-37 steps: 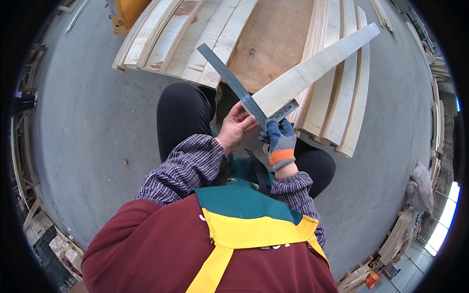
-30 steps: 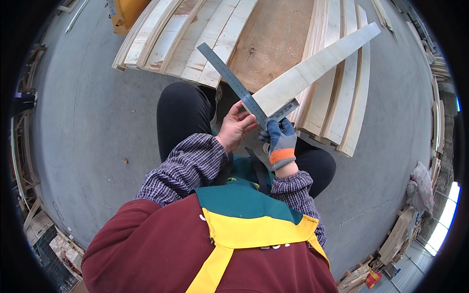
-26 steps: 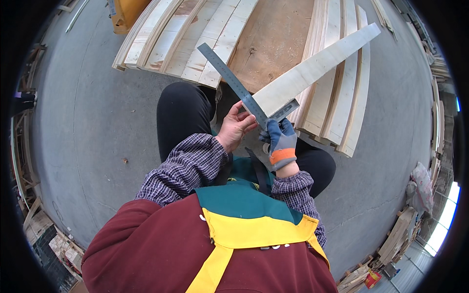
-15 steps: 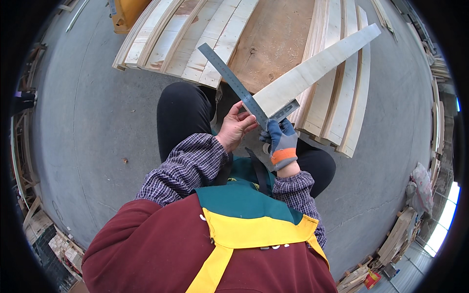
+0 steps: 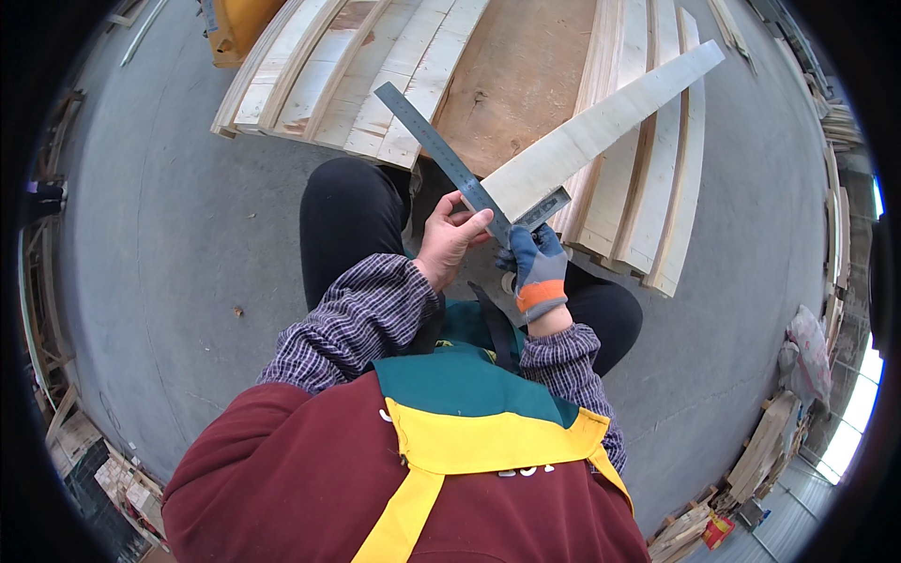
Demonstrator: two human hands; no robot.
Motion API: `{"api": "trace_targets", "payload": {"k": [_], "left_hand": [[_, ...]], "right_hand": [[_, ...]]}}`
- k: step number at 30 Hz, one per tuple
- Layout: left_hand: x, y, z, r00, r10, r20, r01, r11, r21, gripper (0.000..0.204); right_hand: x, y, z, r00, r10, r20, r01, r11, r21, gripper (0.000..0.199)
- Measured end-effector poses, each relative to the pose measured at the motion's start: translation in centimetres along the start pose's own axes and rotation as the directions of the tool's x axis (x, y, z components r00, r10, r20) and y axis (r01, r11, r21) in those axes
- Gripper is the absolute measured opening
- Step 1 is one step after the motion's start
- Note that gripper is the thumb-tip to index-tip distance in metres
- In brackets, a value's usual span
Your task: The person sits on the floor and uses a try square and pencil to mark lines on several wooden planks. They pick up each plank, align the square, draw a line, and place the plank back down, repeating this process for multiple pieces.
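Note:
A pale wooden board point(image 5: 605, 133) slants up to the right in front of me, its near end against a metal try square point(image 5: 434, 145). The square's ruled blade crosses that end and points up to the left; its thick stock point(image 5: 544, 208) lies along the board's lower edge. My bare left hand point(image 5: 452, 239) is closed at the near end of the board, thumb beside the blade, some fingertips hidden behind. In a grey-blue glove with an orange cuff, my right hand point(image 5: 538, 267) is closed round the square's corner.
Beyond my knees, curved laminated wood strips point(image 5: 375, 84) lie side by side on a brown wooden panel point(image 5: 516, 75), with more strips point(image 5: 648, 188) on its right. A yellow object point(image 5: 242, 28) stands at the far left. Timber piles point(image 5: 765, 450) line the floor's right edge.
The whole view has shifted very slightly. Both hands, the board and the square keep the same hold and position relative to one another.

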State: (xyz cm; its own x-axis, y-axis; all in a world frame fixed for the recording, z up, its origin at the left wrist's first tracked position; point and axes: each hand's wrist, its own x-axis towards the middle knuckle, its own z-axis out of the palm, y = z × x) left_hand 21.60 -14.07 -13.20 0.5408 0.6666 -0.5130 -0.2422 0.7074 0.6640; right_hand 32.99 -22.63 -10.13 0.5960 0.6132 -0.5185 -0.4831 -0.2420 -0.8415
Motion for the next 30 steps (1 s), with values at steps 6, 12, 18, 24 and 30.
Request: {"api": "trace_targets", "payload": {"k": [6, 12, 18, 24, 30], "left_hand": [[0.2, -0.1, 0.8, 0.995, 0.034, -0.096, -0.031, 0.999, 0.027, 0.049], [0.1, -0.1, 0.5, 0.996, 0.019, -0.084, -0.015, 0.999, 0.052, 0.042], [0.0, 0.2, 0.7, 0.997, 0.015, -0.077, -0.013, 0.999, 0.036, 0.041], [0.0, 0.2, 0.6, 0.997, 0.011, -0.074, -0.008, 0.999, 0.033, 0.041], [0.2, -0.1, 0.5, 0.997, 0.027, -0.070, -0.026, 0.999, 0.025, 0.041]], "right_hand": [[-0.1, 0.4, -1.3, 0.992, -0.123, -0.028, 0.123, 0.992, -0.031, 0.031], [-4.7, -3.2, -4.7, 0.892, -0.442, -0.092, 0.434, 0.896, -0.095, 0.032], [-3.9, -3.6, -2.3, 0.839, -0.514, 0.179, 0.541, 0.821, -0.181, 0.024], [-1.8, -3.1, -2.3, 0.661, -0.679, 0.319, 0.728, 0.479, -0.491, 0.021], [-1.9, -4.3, -2.0, 0.589, -0.685, 0.429, 0.758, 0.283, -0.588, 0.016]]}}
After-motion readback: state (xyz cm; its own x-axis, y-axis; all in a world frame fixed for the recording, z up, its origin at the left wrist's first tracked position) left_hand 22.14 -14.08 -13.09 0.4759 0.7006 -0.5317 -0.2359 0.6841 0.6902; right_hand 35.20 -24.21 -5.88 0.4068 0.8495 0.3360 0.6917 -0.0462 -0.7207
